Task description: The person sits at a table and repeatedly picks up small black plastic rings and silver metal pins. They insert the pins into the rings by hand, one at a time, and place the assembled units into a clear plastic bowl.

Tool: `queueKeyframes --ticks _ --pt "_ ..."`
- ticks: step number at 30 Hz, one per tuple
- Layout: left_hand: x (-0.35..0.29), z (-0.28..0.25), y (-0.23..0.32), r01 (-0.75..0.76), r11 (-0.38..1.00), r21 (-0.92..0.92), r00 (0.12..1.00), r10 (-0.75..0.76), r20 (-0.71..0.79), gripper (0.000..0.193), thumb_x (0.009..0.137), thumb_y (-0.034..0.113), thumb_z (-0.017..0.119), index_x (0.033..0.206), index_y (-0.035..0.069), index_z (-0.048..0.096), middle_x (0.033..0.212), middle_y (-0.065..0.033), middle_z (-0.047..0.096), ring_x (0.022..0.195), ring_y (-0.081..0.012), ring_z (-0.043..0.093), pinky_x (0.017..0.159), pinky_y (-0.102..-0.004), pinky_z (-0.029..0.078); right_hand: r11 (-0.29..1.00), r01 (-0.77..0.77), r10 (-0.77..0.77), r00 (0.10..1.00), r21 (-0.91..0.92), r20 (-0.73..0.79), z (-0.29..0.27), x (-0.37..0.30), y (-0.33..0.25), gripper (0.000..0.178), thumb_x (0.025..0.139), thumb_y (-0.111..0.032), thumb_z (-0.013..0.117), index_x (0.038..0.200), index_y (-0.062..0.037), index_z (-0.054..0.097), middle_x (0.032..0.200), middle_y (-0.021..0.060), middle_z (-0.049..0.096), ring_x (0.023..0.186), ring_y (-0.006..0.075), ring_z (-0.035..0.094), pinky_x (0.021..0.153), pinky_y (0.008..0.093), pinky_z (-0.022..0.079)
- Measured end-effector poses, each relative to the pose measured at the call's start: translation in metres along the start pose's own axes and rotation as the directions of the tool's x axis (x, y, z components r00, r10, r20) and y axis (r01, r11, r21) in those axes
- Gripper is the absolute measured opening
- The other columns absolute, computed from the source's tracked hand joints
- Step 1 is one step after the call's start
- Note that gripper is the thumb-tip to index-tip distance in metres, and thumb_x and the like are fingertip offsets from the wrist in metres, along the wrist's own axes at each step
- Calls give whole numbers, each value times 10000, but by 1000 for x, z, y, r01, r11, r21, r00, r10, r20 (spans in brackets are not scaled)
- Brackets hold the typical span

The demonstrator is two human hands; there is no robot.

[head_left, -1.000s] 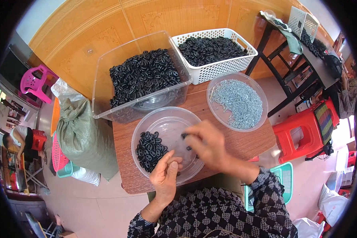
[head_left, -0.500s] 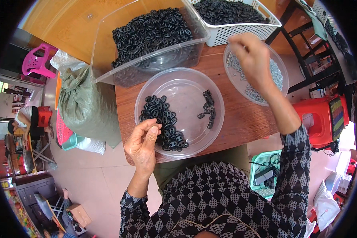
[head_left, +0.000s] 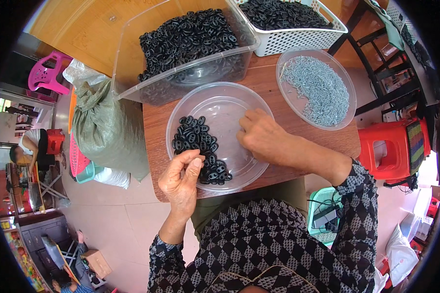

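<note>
A clear round bowl [head_left: 220, 105] is set on a small brown table [head_left: 154, 146], and a heap of black oval rings [head_left: 200, 149] is gathered along its left and lower side. The right hand [head_left: 264, 136] is laid palm down inside the bowl on its right side, with the fingers curled toward the bare middle; whether anything is pinched beneath them cannot be told. The left hand [head_left: 181, 178] is held over the bowl's lower left rim, with thumb and fingertips drawn together; whether a piece is caught between them cannot be made out.

A second clear bowl [head_left: 342, 78] is placed to the right, just beside the first, and is filled with small silver metal pieces [head_left: 315, 90]. Behind both, a large clear bin [head_left: 132, 63] and a white lattice basket [head_left: 303, 39] are loaded with more black rings. A grey-green sack [head_left: 105, 127] is propped against the table's left edge, and a red stool [head_left: 393, 146] is seen at the right.
</note>
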State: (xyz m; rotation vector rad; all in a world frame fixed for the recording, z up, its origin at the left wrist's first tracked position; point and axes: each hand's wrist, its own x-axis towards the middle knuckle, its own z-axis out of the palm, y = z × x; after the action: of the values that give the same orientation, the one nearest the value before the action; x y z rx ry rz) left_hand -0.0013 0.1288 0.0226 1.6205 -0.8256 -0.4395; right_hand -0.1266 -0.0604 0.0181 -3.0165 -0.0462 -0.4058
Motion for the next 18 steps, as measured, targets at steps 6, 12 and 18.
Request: queueKeyframes --ticks 6,12,18 --pt "-1 10 2 4 998 -68 1000 -6 -30 131 830 26 632 946 -36 638 811 -71 656 710 -86 592 650 -207 485 999 23 -17 988 -35 150 5 7 -1 52 614 -79 632 631 -31 643 698 137 630 730 265 601 640 375 460" --pt "-1 15 0 -2 998 -68 998 6 58 166 848 20 607 991 -62 593 841 -104 635 768 -144 617 689 -262 534 997 -40 30 991 70 128 6 4 3 72 600 -61 647 649 -8 637 688 156 624 709 302 604 648 397 467" --pt "-1 26 6 64 989 -132 996 -56 70 191 832 14 627 1014 -37 598 852 -76 645 762 -98 595 667 -221 497 601 -287 405 914 746 26 -12 8 -15 126 666 -66 660 659 45 602 650 163 619 634 280 614 584 361 482"
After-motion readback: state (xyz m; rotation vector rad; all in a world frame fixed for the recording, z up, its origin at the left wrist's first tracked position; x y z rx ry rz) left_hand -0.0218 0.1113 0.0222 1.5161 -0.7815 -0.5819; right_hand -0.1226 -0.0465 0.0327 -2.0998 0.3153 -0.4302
